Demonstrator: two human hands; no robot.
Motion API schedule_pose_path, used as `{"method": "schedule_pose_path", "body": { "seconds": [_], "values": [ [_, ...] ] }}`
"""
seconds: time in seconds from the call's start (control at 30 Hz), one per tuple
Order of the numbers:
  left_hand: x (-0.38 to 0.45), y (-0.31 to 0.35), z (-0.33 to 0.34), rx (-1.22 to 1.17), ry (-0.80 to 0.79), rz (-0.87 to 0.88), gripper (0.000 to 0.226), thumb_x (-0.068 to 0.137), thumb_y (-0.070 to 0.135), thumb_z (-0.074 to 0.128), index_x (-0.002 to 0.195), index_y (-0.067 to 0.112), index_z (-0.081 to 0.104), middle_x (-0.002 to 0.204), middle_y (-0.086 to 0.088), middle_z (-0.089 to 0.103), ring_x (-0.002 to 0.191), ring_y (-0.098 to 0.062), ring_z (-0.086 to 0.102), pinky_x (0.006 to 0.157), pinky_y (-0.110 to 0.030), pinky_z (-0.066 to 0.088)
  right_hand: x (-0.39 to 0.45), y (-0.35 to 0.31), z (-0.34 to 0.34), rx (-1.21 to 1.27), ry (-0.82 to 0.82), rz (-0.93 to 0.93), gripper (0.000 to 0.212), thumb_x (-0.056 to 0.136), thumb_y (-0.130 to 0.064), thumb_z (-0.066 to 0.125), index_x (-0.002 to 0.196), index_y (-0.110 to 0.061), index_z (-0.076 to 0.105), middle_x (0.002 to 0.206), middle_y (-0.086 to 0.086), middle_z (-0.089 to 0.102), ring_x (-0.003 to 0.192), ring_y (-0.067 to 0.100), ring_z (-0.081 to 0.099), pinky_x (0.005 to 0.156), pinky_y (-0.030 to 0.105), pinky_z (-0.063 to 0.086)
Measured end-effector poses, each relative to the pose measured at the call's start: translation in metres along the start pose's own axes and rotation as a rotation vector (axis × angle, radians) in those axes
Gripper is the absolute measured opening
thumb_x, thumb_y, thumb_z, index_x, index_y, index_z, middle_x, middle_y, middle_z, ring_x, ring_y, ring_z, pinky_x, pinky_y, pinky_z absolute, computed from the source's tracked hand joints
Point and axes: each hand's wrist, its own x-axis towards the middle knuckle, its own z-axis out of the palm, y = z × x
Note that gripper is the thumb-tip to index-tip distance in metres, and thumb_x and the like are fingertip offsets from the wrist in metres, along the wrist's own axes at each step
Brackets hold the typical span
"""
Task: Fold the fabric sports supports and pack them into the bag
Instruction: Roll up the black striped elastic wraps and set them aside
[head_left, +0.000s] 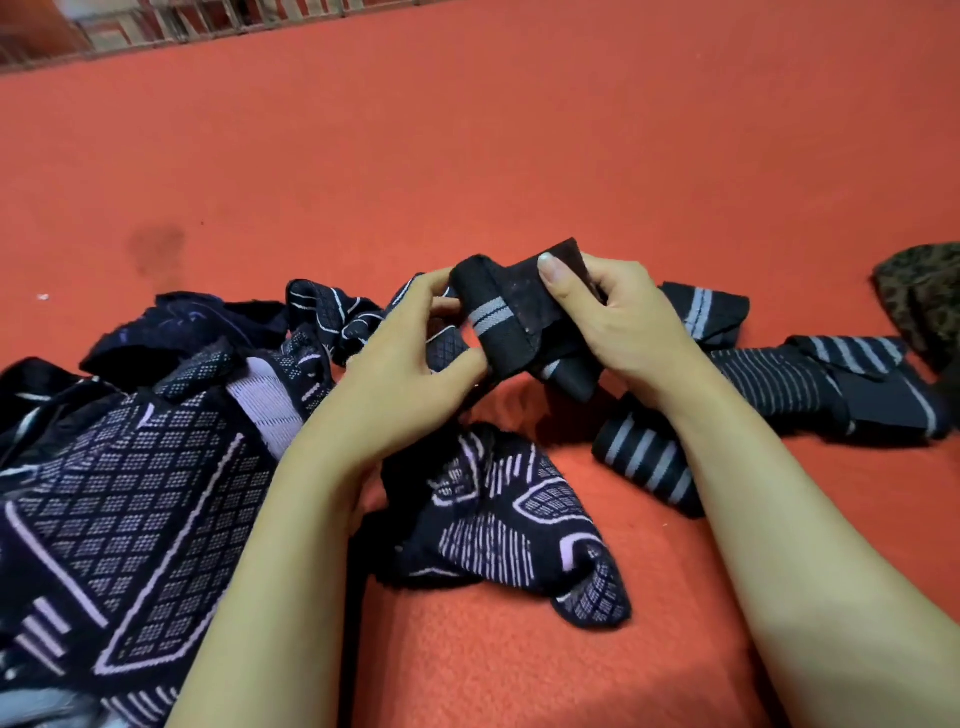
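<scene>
A: Black wrap with grey stripe, held up between both hands above the red carpet. Partly rolled or folded; hard to say which.

B: Handling?

A: Soft, light, stretchy knit by the look. No stiffness; likely to spring open if let go. Not fragile, not slippery.

B: Fingers?

A: Left hand curled round the rolled end, thumb underneath. Right hand pinching the loose flap, thumb flat on top. Both clamped on the fabric.

B: Best hold?

A: Probably across the folded edge, thumb pressing the layers together, not out at the loose corner.

B: Around it?

A: Striped supports lying just beyond and right of the hands, touching one another. Patterned sleeve flat below the wrists. Heap of patterned knit pieces at left, overlapping. Dark mottled object at far right edge, possibly the bag; cannot tell.
</scene>
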Motion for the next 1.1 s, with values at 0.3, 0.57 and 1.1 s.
{"method": "schedule_pose_path", "body": {
  "seconds": [0.3,0.57,1.1],
  "values": [
    [0.005,-0.001,0.022,-0.433,0.016,-0.174,0.083,0.086,0.032,0.084,0.149,0.043,0.031,0.135,0.002,0.067,0.115,-0.019,0.072,0.095,-0.051,0.060,0.005,-0.009,0.020,0.202,0.036,0.134,0.114,0.080,-0.095,0.041,0.105,0.015,0.053,0.107,0.043,0.057,0.080,0.036,0.065,0.088,0.063,0.050],
    [0.009,0.019,0.026,-0.807,0.323,-0.438,0.038,0.107,0.050,0.050,0.123,0.020,0.068,0.116,-0.013,0.076,0.093,-0.030,0.078,0.071,-0.043,0.063,0.000,-0.016,0.031,0.152,0.312,0.061,0.067,0.108,-0.049,0.020,0.085,-0.021,0.076,0.096,-0.008,0.076,0.101,0.005,0.066,0.101,0.027,0.044],
    [0.010,0.014,0.021,-1.240,0.231,-0.491,0.026,0.104,0.001,0.051,0.126,-0.008,0.061,0.106,-0.024,0.077,0.092,-0.040,0.077,0.073,-0.047,0.066,0.009,-0.003,0.032,0.745,0.332,0.274,0.040,0.099,-0.021,0.072,0.135,-0.008,0.061,0.124,0.013,0.073,0.117,0.028,0.070,0.106,0.047,0.054]
  ]
}}
